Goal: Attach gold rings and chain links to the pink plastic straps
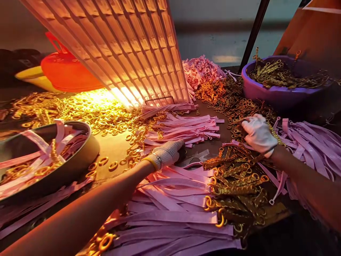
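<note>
My left hand (167,154), in a dotted white glove, is closed with its fingertips turned down and away. It rests above the near pile of pink straps (173,217); anything in its fingers is hidden. Many of these straps end in gold rings joined to short metal chains (239,190). Beyond this hand lies another bundle of pink straps (186,124). My right hand (258,135), gloved in white, is closed over the edge of a heap of dark gold chain pieces (234,103). What its fingers grip cannot be made out.
Left stands a round tub (93,142) with straps and rings. Behind it spreads a heap of gold rings (87,110) under a bright lamp and ribbed translucent panel (138,46). A purple basin (255,92) of chains stands back right, with loose pink straps (311,142) before it.
</note>
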The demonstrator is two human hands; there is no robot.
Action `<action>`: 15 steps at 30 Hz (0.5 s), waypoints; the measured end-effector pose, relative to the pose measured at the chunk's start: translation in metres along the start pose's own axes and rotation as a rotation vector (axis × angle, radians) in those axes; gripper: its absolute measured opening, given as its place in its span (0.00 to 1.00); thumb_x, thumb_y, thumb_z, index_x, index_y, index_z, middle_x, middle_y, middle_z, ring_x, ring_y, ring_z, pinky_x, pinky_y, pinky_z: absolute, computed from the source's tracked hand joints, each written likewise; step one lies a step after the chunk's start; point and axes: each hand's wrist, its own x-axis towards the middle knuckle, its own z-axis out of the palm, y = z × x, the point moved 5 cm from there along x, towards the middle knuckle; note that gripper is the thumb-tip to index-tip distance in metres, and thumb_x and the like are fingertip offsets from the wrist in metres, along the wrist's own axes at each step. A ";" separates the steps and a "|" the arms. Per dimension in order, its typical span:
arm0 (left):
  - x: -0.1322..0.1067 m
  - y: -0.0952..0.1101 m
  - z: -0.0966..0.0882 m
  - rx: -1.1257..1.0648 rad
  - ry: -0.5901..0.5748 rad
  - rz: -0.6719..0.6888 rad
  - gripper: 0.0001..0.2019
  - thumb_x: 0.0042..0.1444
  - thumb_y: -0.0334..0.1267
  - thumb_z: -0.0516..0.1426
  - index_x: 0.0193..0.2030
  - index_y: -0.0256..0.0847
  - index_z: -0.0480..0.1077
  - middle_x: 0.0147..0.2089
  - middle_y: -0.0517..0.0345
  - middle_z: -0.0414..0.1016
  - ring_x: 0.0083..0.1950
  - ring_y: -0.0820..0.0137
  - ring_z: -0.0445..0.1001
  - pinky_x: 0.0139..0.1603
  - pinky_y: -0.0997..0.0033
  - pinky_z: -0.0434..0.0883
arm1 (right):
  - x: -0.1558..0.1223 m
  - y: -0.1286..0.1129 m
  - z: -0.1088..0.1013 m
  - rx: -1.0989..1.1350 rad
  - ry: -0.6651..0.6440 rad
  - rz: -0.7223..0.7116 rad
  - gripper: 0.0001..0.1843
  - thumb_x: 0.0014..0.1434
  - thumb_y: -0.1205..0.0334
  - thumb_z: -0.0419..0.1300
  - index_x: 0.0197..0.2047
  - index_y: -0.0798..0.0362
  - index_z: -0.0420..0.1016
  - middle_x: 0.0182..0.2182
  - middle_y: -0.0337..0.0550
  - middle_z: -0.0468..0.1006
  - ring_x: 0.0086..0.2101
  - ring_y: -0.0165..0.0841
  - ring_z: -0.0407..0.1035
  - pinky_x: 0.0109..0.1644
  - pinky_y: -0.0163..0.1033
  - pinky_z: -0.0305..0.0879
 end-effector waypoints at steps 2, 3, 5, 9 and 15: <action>0.006 0.000 -0.002 -0.054 -0.026 -0.001 0.08 0.43 0.35 0.60 0.33 0.42 0.75 0.30 0.55 0.75 0.29 0.67 0.68 0.30 0.69 0.62 | -0.006 -0.040 -0.009 0.109 -0.020 -0.117 0.15 0.55 0.75 0.55 0.44 0.56 0.75 0.37 0.49 0.78 0.41 0.37 0.67 0.56 0.40 0.53; 0.009 0.000 -0.002 -0.088 -0.039 -0.005 0.06 0.42 0.35 0.60 0.30 0.42 0.75 0.28 0.56 0.74 0.28 0.67 0.67 0.30 0.70 0.61 | -0.009 -0.060 -0.012 0.249 -0.045 -0.169 0.14 0.55 0.76 0.55 0.43 0.56 0.75 0.36 0.48 0.78 0.39 0.37 0.69 0.51 0.38 0.57; 0.011 0.002 -0.002 -0.172 -0.059 -0.020 0.05 0.40 0.36 0.62 0.27 0.41 0.74 0.26 0.58 0.72 0.27 0.69 0.65 0.28 0.71 0.60 | -0.011 -0.093 -0.015 0.526 -0.062 -0.189 0.13 0.58 0.75 0.55 0.43 0.54 0.74 0.38 0.46 0.79 0.37 0.35 0.70 0.43 0.36 0.60; -0.005 0.016 -0.001 -0.431 -0.111 -0.082 0.13 0.46 0.48 0.61 0.25 0.40 0.68 0.20 0.60 0.65 0.21 0.72 0.60 0.22 0.72 0.55 | -0.009 -0.130 -0.010 0.803 -0.112 -0.113 0.14 0.61 0.72 0.56 0.48 0.52 0.74 0.42 0.45 0.81 0.41 0.37 0.73 0.45 0.36 0.63; -0.050 0.059 0.001 -0.814 -0.149 -0.150 0.23 0.51 0.62 0.54 0.31 0.41 0.64 0.21 0.63 0.62 0.17 0.79 0.54 0.18 0.76 0.53 | -0.013 -0.143 -0.015 0.906 -0.085 -0.036 0.19 0.57 0.70 0.61 0.53 0.52 0.72 0.44 0.49 0.81 0.44 0.41 0.74 0.47 0.39 0.66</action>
